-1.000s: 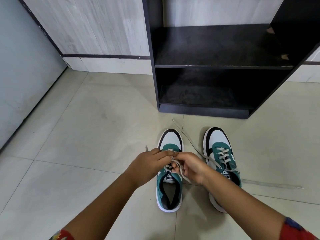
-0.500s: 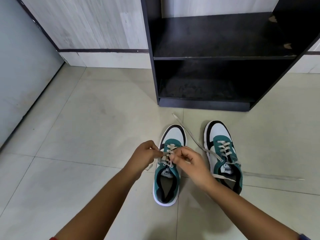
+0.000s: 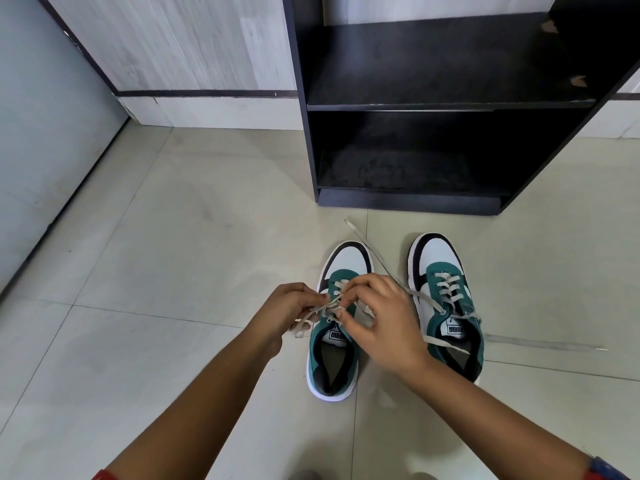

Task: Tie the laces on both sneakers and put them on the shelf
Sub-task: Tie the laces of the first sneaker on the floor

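Note:
Two green, white and black sneakers stand side by side on the tiled floor, toes toward the shelf. Over the left sneaker (image 3: 332, 362) both hands work its beige laces (image 3: 306, 322). My left hand (image 3: 294, 308) pinches a lace end at the shoe's left side. My right hand (image 3: 381, 320) pinches the laces above the tongue and hides part of the lacing. The right sneaker (image 3: 446, 303) has loose laces (image 3: 363, 240), one trailing forward across the floor, another trailing to the right. The black shelf (image 3: 450, 105) stands just beyond the shoes.
The shelf unit has two open dark compartments, the lower one near floor level. A grey wall or door (image 3: 45, 133) runs along the left. A pale wood-grain wall (image 3: 180, 43) with a white skirting stands behind. Bare beige tiles (image 3: 156, 271) spread to the left.
Both hands have shifted slightly while working the left sneaker's laces; a lace end now hangs from my left hand. The view has tilted down a little. The sneakers stay in place.

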The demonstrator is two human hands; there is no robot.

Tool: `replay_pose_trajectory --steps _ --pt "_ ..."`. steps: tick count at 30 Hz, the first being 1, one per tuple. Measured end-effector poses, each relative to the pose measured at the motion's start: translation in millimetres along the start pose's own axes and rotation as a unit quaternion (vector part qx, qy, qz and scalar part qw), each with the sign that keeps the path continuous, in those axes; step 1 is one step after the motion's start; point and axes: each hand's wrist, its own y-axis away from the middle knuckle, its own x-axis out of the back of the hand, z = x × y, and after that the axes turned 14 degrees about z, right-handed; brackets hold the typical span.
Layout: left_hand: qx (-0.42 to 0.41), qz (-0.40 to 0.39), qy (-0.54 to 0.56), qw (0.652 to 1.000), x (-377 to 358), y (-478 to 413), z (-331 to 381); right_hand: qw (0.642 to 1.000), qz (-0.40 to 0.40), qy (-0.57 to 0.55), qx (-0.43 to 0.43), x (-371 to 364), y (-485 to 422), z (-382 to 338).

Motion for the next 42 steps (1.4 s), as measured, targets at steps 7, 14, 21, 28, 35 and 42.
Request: replay_pose_trajectory --steps 7,14,21,28,35,42 --pt "0.004 0.040 0.111 0.993 9 -9 -27 0.902 0.029 -0.270 -0.336 6 13 14" --pt "0.053 0.089 0.187 0.977 3 -18 -47 0.841 0.025 -0.411 -0.350 7 15 5" --pt "0.007 0.220 0.167 0.961 -4 -22 -46 0.882 -0.011 -0.306 -0.359 3 23 11" --pt "-0.009 0.260 0.169 0.951 -9 -26 -54 0.940 -0.071 -0.159 -0.294 5 24 16" --pt "-0.018 0.259 0.142 0.955 -7 -33 -54 0.944 -0.107 -0.106 -0.292 10 25 17" --pt "0.016 0.218 0.149 0.964 -6 -24 -51 0.877 -0.099 -0.241 -0.403 11 23 21"
